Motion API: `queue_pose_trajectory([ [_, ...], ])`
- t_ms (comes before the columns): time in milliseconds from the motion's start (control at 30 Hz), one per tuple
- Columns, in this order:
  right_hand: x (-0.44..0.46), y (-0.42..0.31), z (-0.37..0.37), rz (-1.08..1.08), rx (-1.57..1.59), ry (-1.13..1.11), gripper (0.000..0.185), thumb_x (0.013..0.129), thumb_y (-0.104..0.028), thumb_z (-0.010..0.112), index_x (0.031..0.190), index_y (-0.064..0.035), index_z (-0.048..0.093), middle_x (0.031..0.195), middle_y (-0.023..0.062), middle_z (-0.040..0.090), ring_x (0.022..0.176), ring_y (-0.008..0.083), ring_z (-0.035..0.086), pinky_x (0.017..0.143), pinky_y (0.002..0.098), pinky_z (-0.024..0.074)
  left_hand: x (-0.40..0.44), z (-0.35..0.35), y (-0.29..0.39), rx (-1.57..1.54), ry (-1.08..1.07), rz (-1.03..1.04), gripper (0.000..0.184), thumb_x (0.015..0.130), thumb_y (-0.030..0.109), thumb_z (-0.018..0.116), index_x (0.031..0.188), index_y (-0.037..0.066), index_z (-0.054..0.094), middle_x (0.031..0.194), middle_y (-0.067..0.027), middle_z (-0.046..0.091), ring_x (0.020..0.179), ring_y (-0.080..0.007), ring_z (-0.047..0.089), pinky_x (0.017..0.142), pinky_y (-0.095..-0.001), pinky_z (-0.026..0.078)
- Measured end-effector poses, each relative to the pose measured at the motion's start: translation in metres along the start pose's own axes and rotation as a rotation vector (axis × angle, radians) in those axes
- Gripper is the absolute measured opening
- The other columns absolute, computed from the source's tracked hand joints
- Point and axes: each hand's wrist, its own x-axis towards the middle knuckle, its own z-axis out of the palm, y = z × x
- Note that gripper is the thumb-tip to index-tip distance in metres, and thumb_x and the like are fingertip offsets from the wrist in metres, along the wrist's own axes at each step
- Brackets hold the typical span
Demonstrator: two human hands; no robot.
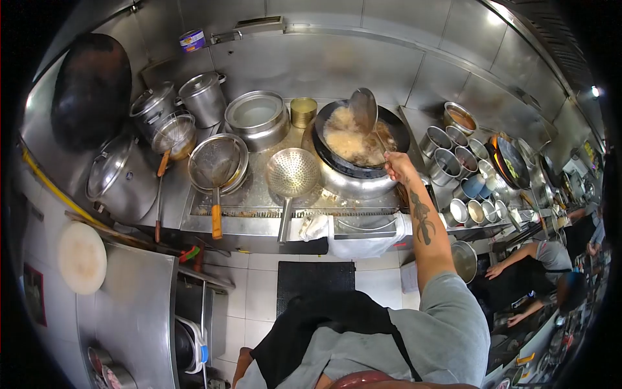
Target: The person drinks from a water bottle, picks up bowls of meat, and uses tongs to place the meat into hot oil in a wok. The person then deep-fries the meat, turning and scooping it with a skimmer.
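My right hand (400, 167) is closed around the handle of a dark metal ladle (364, 109). The ladle's bowl is raised over the far side of a black wok (400, 133), which sits on the burner. Pale frothing liquid (348, 139) bubbles in the wok; what lies under the foam cannot be made out. My right arm stretches forward across the stove's front edge. Only a bit of my left arm (243, 364) shows at the bottom, and its hand is out of view. Left of the wok, a perforated skimmer (293, 173) rests on the steel stove top.
A wire strainer (218, 162), a large pot (257, 122) and an open tin (303, 113) stand to the left. Several metal containers (446, 165) line the right counter. A co-worker (551, 256) is at the far right. A white cloth (363, 246) hangs at the stove's front.
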Motion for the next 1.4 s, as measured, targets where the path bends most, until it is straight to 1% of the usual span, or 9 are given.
queue_pose_trajectory([
  [100, -0.025, -0.009, -0.015, -0.13, -0.111, -0.076, 0.02, 0.099, -0.025, 0.052, 0.099, -0.0059, 0.059, 0.061, 0.0001, 0.052, 0.04, 0.0089, 0.043, 0.033, 0.0263, 0.0338, 0.011, -0.004, 0.007, 0.042, -0.001, 0.027, 0.01, 0.081, 0.004, 0.064, 0.072, 0.005, 0.06, 0.063, -0.0116, 0.06, 0.051, -0.0213, 0.061, 0.042, -0.0343, 0.048],
  [267, -0.038, -0.01, -0.052, -0.271, -0.311, 0.016, 0.033, 0.099, -0.023, 0.052, 0.124, -0.003, 0.06, 0.061, 0.0005, 0.052, 0.04, 0.01, 0.045, 0.033, 0.0279, 0.0369, 0.025, -0.014, 0.038, 0.12, -0.007, 0.086, 0.01, 0.08, 0.005, 0.064, 0.071, 0.005, 0.061, 0.063, -0.0114, 0.06, 0.052, -0.0213, 0.061, 0.043, -0.0344, 0.049],
  [367, -0.052, -0.009, -0.075, -0.273, -0.442, 0.156, 0.032, 0.099, -0.023, 0.051, 0.121, -0.0024, 0.061, 0.062, 0.0007, 0.053, 0.041, 0.01, 0.046, 0.033, 0.0278, 0.0375, 0.032, -0.02, 0.06, 0.166, -0.008, 0.119, 0.009, 0.08, 0.006, 0.064, 0.071, 0.006, 0.061, 0.064, -0.0114, 0.061, 0.052, -0.0214, 0.061, 0.044, -0.0345, 0.049],
  [533, -0.051, 0.025, -0.115, -0.235, -0.361, 0.173, 0.03, 0.1, -0.026, 0.05, 0.119, -0.0061, 0.062, 0.061, -0.0001, 0.052, 0.04, 0.0097, 0.045, 0.033, 0.0281, 0.0371, 0.04, -0.025, 0.079, 0.232, -0.019, 0.152, 0.009, 0.079, 0.007, 0.065, 0.071, 0.006, 0.061, 0.064, -0.0112, 0.061, 0.052, -0.0214, 0.062, 0.044, -0.0346, 0.049],
  [633, -0.063, 0.037, -0.107, -0.06, -0.141, 0.206, 0.03, 0.099, -0.025, 0.05, 0.12, -0.0053, 0.06, 0.062, 0.0014, 0.055, 0.04, 0.01, 0.044, 0.033, 0.0278, 0.0369, 0.044, -0.027, 0.085, 0.268, -0.022, 0.159, 0.009, 0.079, 0.007, 0.065, 0.07, 0.006, 0.062, 0.064, -0.0111, 0.061, 0.053, -0.0214, 0.062, 0.045, -0.0347, 0.049],
  [900, -0.071, 0.055, -0.083, 0.229, 0.452, -0.18, 0.019, 0.099, -0.016, 0.047, 0.113, -0.0033, 0.051, 0.073, 0.0063, 0.059, 0.044, 0.0102, 0.044, 0.035, 0.0247, 0.0362, 0.047, -0.027, 0.085, 0.333, -0.032, 0.163, 0.009, 0.078, 0.009, 0.066, 0.07, 0.006, 0.062, 0.064, -0.0109, 0.062, 0.053, -0.0214, 0.063, 0.046, -0.0349, 0.05],
  [1033, -0.073, 0.054, -0.074, 0.31, 0.575, -0.337, 0.015, 0.102, -0.018, 0.046, 0.11, -0.0069, 0.053, 0.073, -0.0004, 0.052, 0.046, 0.0043, 0.04, 0.036, 0.0189, 0.0318, 0.049, -0.025, 0.078, 0.349, -0.038, 0.16, 0.01, 0.078, 0.009, 0.067, 0.069, 0.006, 0.063, 0.064, -0.0108, 0.063, 0.054, -0.0215, 0.063, 0.046, -0.035, 0.05],
  [1233, -0.075, 0.058, -0.077, 0.281, 0.697, -0.312, 0.017, 0.102, -0.018, 0.046, 0.112, -0.0059, 0.053, 0.071, 0.0003, 0.053, 0.046, 0.0049, 0.04, 0.034, 0.0198, 0.0322, 0.05, -0.024, 0.067, 0.375, -0.042, 0.156, 0.01, 0.077, 0.01, 0.067, 0.069, 0.007, 0.063, 0.064, -0.0107, 0.063, 0.054, -0.0215, 0.063, 0.047, -0.0351, 0.05],
  [1400, -0.08, 0.049, -0.058, 0.081, 0.396, -0.124, 0.02, 0.101, -0.021, 0.047, 0.111, -0.0052, 0.052, 0.068, 0.0033, 0.056, 0.042, 0.0092, 0.041, 0.033, 0.0251, 0.0341, 0.052, -0.025, 0.065, 0.408, -0.042, 0.159, 0.01, 0.076, 0.011, 0.068, 0.068, 0.007, 0.064, 0.064, -0.0106, 0.064, 0.054, -0.0215, 0.064, 0.048, -0.0352, 0.05],
])
